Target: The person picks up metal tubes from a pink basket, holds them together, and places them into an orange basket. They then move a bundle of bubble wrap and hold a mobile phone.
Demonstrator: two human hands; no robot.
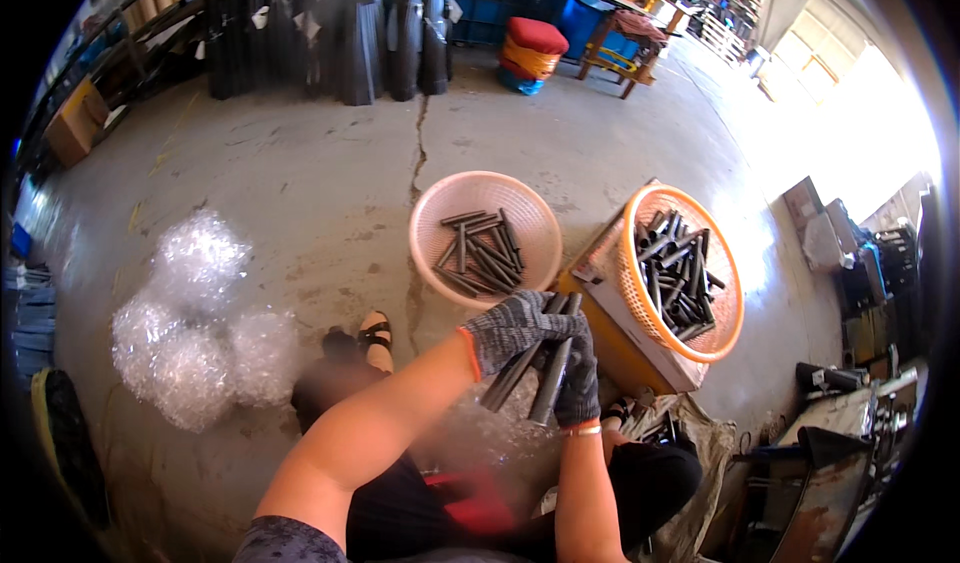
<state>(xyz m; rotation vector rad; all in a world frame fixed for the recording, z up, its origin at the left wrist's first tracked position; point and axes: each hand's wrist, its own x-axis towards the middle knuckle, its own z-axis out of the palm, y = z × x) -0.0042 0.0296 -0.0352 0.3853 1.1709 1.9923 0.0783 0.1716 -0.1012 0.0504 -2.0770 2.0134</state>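
Both my hands wear grey knit gloves and meet in front of my lap around a few dark metal tubes. My left hand (508, 333) wraps over the tubes from the left, fingers closed. From the right, my right hand (580, 388) grips the same dark tubes (549, 388), which slant with their lower ends sticking out below the gloves. Just beyond my hands is a pink plastic basket (542, 225) with several loose dark tubes (490, 260) in it. To the right, an orange basket (739, 298) holds a larger heap of similar tubes (676, 268).
The orange basket rests tilted on a box (625, 328). Clear crumpled plastic bundles (190, 333) lie on the floor at left. Beyond stand wrapped dark bundles (365, 43), a red-topped stool (535, 38) and a wooden stand (620, 53). Metal equipment (830, 463) is at lower right.
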